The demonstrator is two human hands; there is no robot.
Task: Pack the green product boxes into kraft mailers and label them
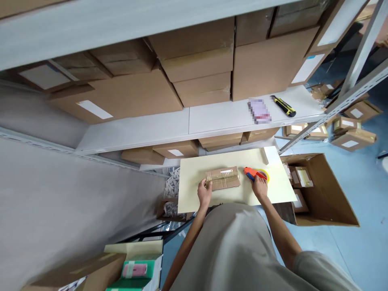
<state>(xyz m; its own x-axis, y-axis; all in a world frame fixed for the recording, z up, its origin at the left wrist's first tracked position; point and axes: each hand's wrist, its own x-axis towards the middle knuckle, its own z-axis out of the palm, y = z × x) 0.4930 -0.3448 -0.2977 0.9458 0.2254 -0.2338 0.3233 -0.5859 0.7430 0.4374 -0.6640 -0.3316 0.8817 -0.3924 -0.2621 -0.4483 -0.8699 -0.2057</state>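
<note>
A small cardboard box [223,178] with tape along its top lies on the pale yellow tabletop [194,161]. My left hand [205,191] grips its left end, thumb on the near corner. To the right of the box, my right hand [260,187] is closed round an orange and blue tape dispenser [251,173] with a yellow-edged roll. The dispenser is apart from the box, at or just above the tabletop. My palm hides part of its handle.
Behind the table, a white shelf [218,115] bears large cartons [203,52] and a yellow-black utility knife [283,106]. At the right stands a big open carton [330,194] with small boxes inside. More parcels [351,139] lie on the blue floor. A grey wall [75,202] bounds the left.
</note>
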